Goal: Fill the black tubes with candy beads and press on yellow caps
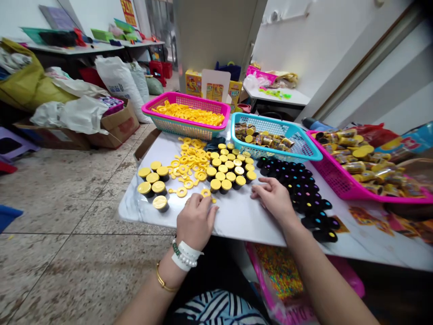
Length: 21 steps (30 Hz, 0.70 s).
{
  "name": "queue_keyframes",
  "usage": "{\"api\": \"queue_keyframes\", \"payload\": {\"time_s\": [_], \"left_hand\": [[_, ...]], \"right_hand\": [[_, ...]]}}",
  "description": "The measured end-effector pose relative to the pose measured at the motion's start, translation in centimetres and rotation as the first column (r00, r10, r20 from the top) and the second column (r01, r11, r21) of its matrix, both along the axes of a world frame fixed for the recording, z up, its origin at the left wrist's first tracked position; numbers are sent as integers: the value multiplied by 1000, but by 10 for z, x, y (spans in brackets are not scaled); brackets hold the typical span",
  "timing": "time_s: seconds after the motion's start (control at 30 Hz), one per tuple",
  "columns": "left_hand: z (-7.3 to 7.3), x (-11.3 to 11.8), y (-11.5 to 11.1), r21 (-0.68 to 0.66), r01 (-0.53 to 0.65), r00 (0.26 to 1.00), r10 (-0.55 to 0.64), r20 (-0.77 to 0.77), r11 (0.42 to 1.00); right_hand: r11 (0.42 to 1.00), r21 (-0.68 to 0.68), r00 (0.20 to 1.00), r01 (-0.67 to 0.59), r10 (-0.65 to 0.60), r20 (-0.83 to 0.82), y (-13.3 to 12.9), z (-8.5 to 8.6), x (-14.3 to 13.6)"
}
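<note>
My left hand is at the table's near side, fingers curled down at a yellow ring piece with a short tab. Its fingertips are partly hidden. My right hand hovers low over the white table, fingers loosely bent and apart, with nothing visible in them. Between and beyond the hands stands a cluster of black cups with yellow lids. Left of it lies a loose heap of yellow ring pieces. Several more yellow-lidded cups stand at the left edge. Black pieces with coloured dots lie right of my right hand.
A pink basket of yellow pieces stands at the back left. A blue basket and another pink basket hold small printed, yellow-capped containers. Printed boxes stand behind. Below the table is a bag of colourful beads.
</note>
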State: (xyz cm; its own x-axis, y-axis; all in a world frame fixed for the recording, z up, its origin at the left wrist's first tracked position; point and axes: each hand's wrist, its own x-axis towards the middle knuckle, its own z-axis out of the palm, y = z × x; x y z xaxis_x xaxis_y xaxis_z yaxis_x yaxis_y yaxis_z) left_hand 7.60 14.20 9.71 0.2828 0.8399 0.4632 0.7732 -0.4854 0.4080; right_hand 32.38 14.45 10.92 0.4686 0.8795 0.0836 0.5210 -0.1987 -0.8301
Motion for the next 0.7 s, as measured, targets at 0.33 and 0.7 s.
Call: {"api": "queue_keyframes", "payload": {"time_s": [0.33, 0.7], "left_hand": [[-4, -7, -3, 114, 162, 985, -155, -69, 980], [17, 63, -27, -286, 540, 820, -419, 389, 791]], "right_hand": [[877, 205, 809, -435, 281, 516, -84, 3, -69], [945, 254, 947, -208, 129, 295, -116, -8, -57]]}}
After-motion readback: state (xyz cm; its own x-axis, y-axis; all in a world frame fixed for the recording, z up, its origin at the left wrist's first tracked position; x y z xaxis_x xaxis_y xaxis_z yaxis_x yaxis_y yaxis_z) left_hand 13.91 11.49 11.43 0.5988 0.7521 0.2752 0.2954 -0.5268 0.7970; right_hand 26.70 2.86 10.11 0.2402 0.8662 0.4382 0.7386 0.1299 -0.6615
